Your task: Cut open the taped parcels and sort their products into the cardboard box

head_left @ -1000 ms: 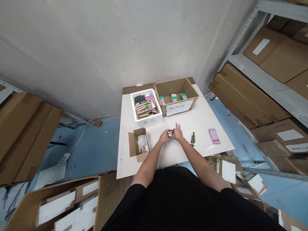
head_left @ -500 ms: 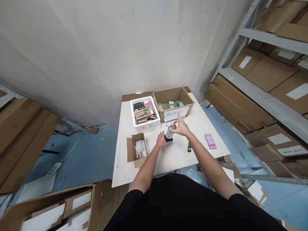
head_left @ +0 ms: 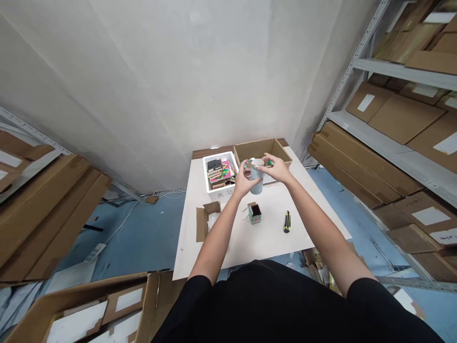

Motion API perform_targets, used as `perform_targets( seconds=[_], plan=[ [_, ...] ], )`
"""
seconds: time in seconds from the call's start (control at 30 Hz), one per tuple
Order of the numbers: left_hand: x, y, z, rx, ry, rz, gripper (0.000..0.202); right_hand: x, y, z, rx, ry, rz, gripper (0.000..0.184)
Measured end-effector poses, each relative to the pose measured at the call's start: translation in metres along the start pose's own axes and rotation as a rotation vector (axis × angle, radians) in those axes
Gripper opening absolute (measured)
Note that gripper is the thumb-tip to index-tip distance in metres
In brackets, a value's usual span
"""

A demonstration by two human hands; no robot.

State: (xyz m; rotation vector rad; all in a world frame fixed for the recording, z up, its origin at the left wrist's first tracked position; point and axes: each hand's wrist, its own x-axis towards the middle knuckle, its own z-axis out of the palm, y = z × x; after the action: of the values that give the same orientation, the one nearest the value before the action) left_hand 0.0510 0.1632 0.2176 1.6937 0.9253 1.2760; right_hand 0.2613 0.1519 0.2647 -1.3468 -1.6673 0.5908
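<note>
Both of my hands are raised above the back of the white board table (head_left: 257,247), holding a pale blue-grey metal cylinder (head_left: 256,177) upright between them. My left hand (head_left: 243,174) grips its left side, and my right hand (head_left: 274,166) curves over its top right. Below them, a small teal box with a dark open top (head_left: 254,214) stands alone on the board. A black and yellow utility knife (head_left: 287,221) lies to its right, apart from both hands.
A white foam box (head_left: 218,183) of colourful packs and a cardboard box (head_left: 259,150) stand at the table's far edge, behind my hands. A small open carton (head_left: 203,221) sits at the left. Flat cardboard boxes (head_left: 378,157) fill metal shelving on the right, and others lie at lower left.
The cylinder has risen off the small teal box, which now stands uncovered. Both hands have moved up and away from me. The pink packet no longer shows.
</note>
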Motion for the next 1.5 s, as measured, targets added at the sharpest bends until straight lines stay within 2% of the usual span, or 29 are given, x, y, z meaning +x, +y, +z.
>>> perform_targets(
  seconds=[0.1,0.17,0.2,0.27,0.37,0.43,0.53,0.7,0.83,1.0,1.13,1.27,1.4,1.5],
  plan=[
    [0.001,0.003,-0.014,-0.193,-0.032,-0.079,0.133,-0.026,0.003,0.007,0.305,-0.171,0.108,0.100],
    [0.003,0.010,-0.020,-0.300,-0.079,-0.121,0.137,-0.043,0.006,0.018,0.479,-0.306,0.149,0.125],
    [0.004,0.015,-0.022,-0.334,-0.101,-0.140,0.136,-0.050,0.006,0.024,0.545,-0.332,0.166,0.133],
    [0.008,0.029,-0.024,-0.341,-0.129,-0.171,0.135,-0.059,0.003,0.038,0.612,-0.288,0.191,0.145],
    [0.014,0.049,-0.023,-0.250,-0.125,-0.194,0.140,-0.064,-0.003,0.051,0.568,-0.108,0.189,0.154],
    [0.018,0.059,-0.024,-0.220,-0.110,-0.218,0.144,-0.065,-0.005,0.055,0.557,-0.097,0.165,0.152],
    [0.020,0.068,-0.026,-0.258,-0.126,-0.267,0.144,-0.067,-0.007,0.056,0.610,-0.192,0.146,0.145],
    [0.021,0.075,-0.027,-0.260,-0.167,-0.273,0.144,-0.070,-0.009,0.058,0.543,-0.076,0.148,0.154],
    [0.025,0.076,-0.026,-0.294,-0.165,-0.306,0.148,-0.069,-0.011,0.059,0.626,-0.133,0.159,0.142],
    [0.029,0.074,-0.025,-0.265,-0.142,-0.284,0.147,-0.070,-0.015,0.058,0.601,-0.001,0.176,0.147],
    [0.029,0.073,-0.024,-0.314,-0.181,-0.296,0.143,-0.071,-0.020,0.054,0.671,-0.065,0.186,0.137],
    [0.030,0.072,-0.026,-0.248,-0.192,-0.293,0.141,-0.071,-0.022,0.053,0.659,0.005,0.192,0.148],
    [0.032,0.071,-0.026,-0.280,-0.232,-0.330,0.142,-0.070,-0.020,0.054,0.734,-0.054,0.190,0.142],
    [0.031,0.074,-0.023,-0.269,-0.223,-0.310,0.144,-0.070,-0.016,0.054,0.705,0.016,0.203,0.146]
  ],
)
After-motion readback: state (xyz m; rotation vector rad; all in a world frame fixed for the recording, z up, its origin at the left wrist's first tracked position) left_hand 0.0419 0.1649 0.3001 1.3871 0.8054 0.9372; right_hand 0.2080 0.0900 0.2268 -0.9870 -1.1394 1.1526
